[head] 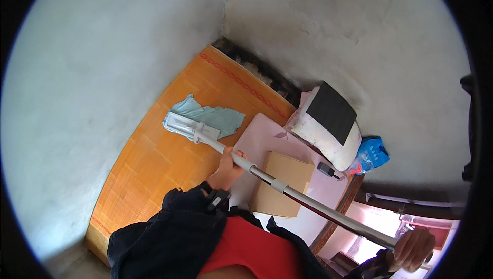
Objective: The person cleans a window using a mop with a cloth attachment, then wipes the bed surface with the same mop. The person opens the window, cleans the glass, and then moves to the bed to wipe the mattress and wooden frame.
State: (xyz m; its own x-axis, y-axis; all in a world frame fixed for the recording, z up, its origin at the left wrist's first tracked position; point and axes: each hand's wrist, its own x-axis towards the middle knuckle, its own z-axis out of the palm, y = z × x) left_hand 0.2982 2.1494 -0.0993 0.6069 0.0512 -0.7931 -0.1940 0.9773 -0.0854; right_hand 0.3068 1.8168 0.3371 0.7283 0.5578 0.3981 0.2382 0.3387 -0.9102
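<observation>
A flat mop's white plastic head (183, 125) rests on a light blue cloth (215, 115), which lies crumpled over the orange woven mat (154, 171). From the head a grey and shiny metal pole (319, 205) runs down to the lower right. My left hand (227, 169) is wrapped around the grey lower part of that pole, close to the mop head. At the other end, near the right rim of the view, my right hand (413, 250) grips the top of the pole. Part of the cloth is hidden under the head.
Plain walls (96, 67) border the mat on two sides. A pink sheet (260, 126) carries an open cardboard piece (283, 182) and a small dark grey device (326, 169). Beyond them sit a pillow (327, 146) with a black sheet (333, 111) on it and a blue bag (375, 152).
</observation>
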